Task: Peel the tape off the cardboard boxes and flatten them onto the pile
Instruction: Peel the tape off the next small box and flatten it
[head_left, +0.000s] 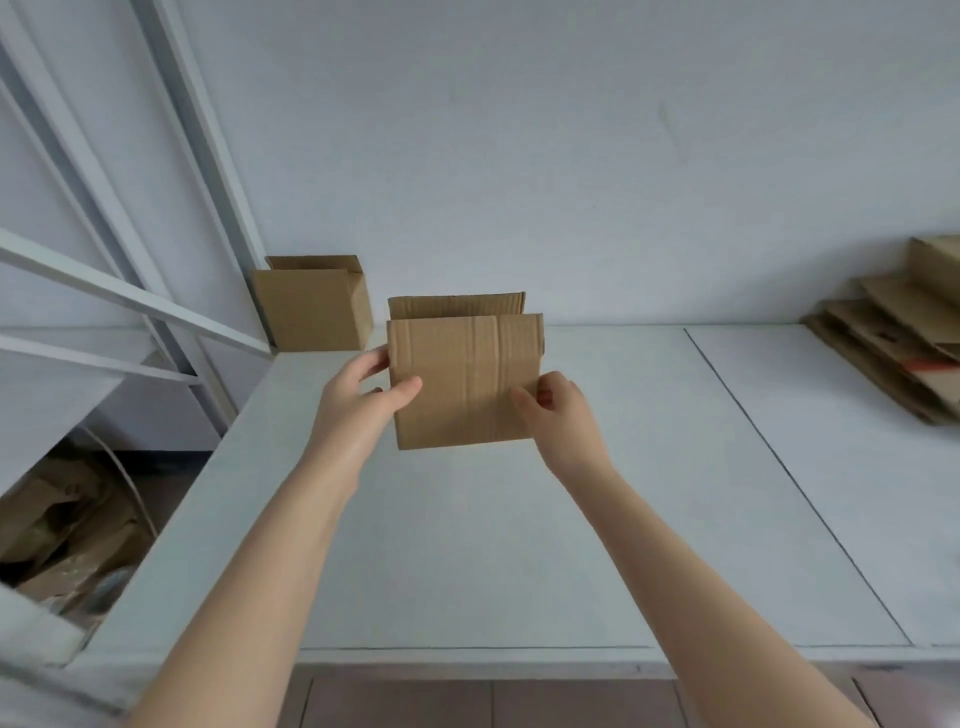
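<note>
At the back left 1 open box waits on the table; the left hand grips the held box by its left edge, thumb across its near face, holding it up above mid-table. The right hand pinches at that box's right edge, likely starting the peel, though whether tape is caught I cannot tell. Next: draw the strip clear, collapse the box, carry it to the pile at far right.

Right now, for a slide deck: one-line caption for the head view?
Left hand and right hand grip a cardboard box over the white table, flattened pile at right.
</note>
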